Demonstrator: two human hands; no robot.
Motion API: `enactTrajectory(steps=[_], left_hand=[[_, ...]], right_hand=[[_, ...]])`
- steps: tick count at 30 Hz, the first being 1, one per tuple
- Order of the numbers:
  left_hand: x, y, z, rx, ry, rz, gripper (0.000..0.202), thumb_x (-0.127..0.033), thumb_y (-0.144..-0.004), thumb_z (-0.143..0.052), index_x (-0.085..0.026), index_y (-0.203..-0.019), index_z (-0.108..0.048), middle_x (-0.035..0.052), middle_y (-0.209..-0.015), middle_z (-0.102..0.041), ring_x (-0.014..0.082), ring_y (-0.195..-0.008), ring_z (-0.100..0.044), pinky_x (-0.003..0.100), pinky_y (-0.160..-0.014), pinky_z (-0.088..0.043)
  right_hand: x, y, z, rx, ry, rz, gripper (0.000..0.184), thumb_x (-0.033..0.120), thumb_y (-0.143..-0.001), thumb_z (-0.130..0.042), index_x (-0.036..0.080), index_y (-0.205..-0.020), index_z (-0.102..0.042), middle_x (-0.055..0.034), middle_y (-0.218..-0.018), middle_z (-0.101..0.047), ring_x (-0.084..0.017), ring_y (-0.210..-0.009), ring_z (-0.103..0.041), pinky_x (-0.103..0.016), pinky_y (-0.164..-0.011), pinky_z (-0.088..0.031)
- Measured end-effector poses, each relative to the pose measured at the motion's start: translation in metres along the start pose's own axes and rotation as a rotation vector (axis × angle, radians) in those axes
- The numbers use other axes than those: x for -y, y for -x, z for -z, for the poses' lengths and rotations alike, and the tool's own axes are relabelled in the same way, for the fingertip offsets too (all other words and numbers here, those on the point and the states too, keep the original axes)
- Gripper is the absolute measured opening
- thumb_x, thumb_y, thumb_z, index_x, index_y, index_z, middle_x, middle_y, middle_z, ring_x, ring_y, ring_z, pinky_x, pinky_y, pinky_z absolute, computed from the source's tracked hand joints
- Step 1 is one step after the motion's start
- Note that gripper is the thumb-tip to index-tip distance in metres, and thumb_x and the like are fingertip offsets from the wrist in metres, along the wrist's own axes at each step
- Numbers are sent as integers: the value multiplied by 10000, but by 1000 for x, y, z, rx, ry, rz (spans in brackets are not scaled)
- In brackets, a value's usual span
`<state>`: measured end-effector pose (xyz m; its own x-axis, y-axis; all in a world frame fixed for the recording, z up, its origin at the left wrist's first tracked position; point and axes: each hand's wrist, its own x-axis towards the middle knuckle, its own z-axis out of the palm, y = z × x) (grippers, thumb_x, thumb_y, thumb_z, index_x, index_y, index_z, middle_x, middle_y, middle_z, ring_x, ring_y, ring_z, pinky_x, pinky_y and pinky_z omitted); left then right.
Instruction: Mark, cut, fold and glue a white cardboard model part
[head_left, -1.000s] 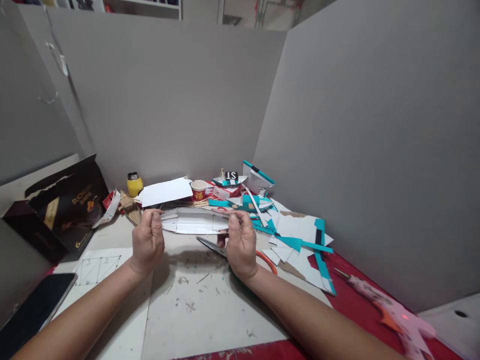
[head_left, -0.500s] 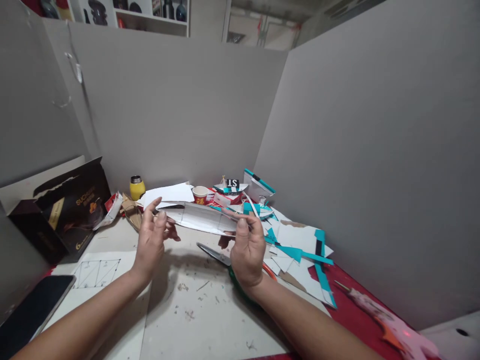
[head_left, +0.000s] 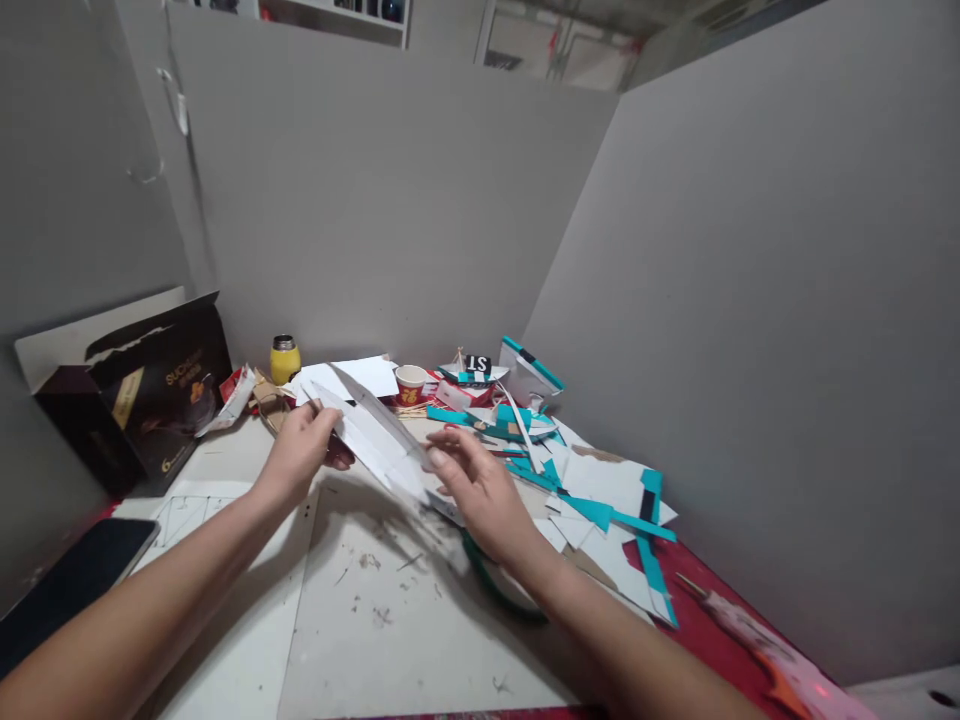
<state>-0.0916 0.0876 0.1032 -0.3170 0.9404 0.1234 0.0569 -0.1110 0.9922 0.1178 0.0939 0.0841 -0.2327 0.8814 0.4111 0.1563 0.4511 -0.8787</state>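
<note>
I hold a long white folded card piece (head_left: 375,440) above the table, tilted so its near end drops toward me. My left hand (head_left: 300,452) is closed on its far end, thumb and fingers pinching the edge. My right hand (head_left: 480,490) sits at the card's near end with fingers loosely spread and fingertips against it. Scissors with a green and orange handle (head_left: 491,585) lie on the white board (head_left: 390,620) just under my right wrist.
A heap of white and teal card scraps (head_left: 592,490) fills the right side. A red paper cup (head_left: 411,384), a yellow jar (head_left: 285,358) and a dark box (head_left: 150,385) stand at the back. A glue gun (head_left: 772,655) lies near right, a dark tablet (head_left: 67,590) near left. Grey partitions surround the desk.
The card piece has swung from level to slanted, its right end dropping toward me. My right hand has loosened from a pinch to spread fingers; my left hand has moved slightly back.
</note>
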Motion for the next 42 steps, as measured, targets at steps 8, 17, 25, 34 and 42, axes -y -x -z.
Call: enactTrajectory(steps=[8,17,25,34,42], left_hand=[[4,21,-15,278,-347,-102,86,-267,-707,-565,-187,-708,-595,1,-667,-649,178,-572,-572,261,-501,-430],[5,33,-24,436,-466,-252,90,-250,-745,-499,-215,-727,-580,-3,-724,-637,218,-696,-571,305,-640,-437],[12,29,-23,471,-386,-299,330,-215,-780,-457,-207,-1044,-654,33,-1000,-690,263,-978,-608,362,-931,-458],[15,33,-24,432,-383,-288,337,-210,-804,-460,-188,-1104,-611,43,-1029,-667,265,-1010,-583,378,-952,-442],[14,33,-23,462,-331,-251,306,-219,-788,-537,-202,-1074,-644,47,-1016,-684,270,-977,-611,395,-958,-448]], right_hand=[[14,2,0,89,243,86,300,289,-837,-644,155,-1105,-654,-93,-1048,-710,-196,-859,-659,-313,-733,-524],[-1,5,-4,209,295,101,182,109,-851,-535,174,-821,-702,-14,-762,-715,-157,-682,-627,-264,-633,-466],[-4,6,-8,201,367,178,215,93,-865,-517,142,-886,-725,-59,-806,-731,-185,-726,-650,-292,-684,-481],[-7,10,-11,139,298,214,328,112,-874,-524,203,-1142,-690,-69,-1047,-755,-208,-915,-702,-356,-832,-530],[-5,14,-12,158,352,283,278,136,-889,-496,193,-1073,-697,-75,-955,-743,-204,-839,-677,-350,-779,-527]])
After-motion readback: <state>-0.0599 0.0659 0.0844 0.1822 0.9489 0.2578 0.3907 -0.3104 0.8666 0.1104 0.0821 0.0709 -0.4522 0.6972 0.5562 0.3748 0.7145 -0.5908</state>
